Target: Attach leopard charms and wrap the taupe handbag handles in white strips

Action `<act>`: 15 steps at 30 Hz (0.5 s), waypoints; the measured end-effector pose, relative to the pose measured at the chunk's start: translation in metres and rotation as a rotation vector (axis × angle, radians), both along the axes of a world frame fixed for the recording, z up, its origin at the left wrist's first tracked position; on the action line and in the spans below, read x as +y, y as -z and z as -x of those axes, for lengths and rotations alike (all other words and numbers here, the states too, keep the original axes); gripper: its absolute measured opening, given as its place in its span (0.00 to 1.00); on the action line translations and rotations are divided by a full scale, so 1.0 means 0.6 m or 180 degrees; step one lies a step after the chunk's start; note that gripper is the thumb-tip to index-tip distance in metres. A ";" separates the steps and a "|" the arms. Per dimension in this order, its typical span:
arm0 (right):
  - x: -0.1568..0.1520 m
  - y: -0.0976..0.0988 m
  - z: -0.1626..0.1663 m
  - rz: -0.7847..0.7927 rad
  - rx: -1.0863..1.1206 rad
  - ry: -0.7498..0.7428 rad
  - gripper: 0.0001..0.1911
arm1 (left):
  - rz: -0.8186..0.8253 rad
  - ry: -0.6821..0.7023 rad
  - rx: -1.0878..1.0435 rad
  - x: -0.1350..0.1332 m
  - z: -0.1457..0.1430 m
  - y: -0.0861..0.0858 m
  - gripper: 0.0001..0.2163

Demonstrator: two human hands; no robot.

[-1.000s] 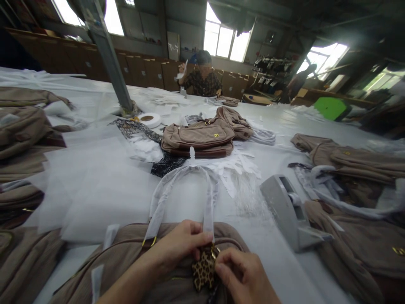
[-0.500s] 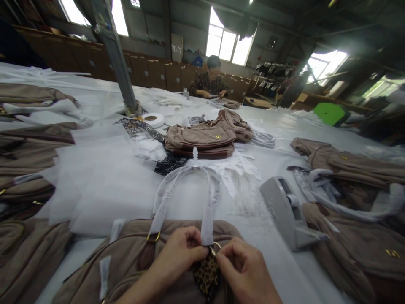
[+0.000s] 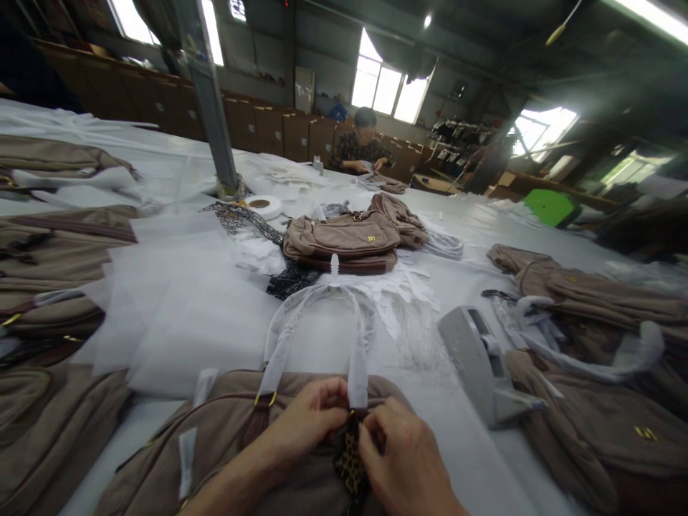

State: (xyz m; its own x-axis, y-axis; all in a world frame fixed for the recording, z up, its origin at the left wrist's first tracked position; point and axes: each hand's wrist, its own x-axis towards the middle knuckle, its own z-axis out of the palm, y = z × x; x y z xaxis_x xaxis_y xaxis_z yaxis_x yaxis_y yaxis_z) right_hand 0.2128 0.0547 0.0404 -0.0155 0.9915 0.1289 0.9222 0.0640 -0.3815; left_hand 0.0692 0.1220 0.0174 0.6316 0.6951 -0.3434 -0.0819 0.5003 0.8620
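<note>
Head view: at bottom centre the right hand (image 3: 405, 451) pinches the charm (image 3: 350, 459) near its top, beside the left hand (image 3: 306, 419), whose grip I cannot tell; keeping the handle (image 3: 358, 373) steady should help

1. Worktop (image 3: 478, 229): white, heavily loaded.
2. Near edge: ribbed brown handbag (image 3: 226, 416), white-sleeved handles (image 3: 278, 358) pointing inward.
3. Centre: gold-lettered bag (image 3: 344, 240); toward far edge, white tape roll (image 3: 272, 208).
4. Toward left edge: overlapping translucent sheets (image 3: 188, 308).
5. Toward right edge: grey tape dispenser (image 3: 476, 365) beside brown bags (image 3: 596, 423).
</note>
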 end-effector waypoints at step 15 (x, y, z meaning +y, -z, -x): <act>0.006 0.044 0.001 -0.0246 0.0071 -0.0069 0.10 | -0.1117 0.0232 0.1301 0.010 0.007 0.025 0.06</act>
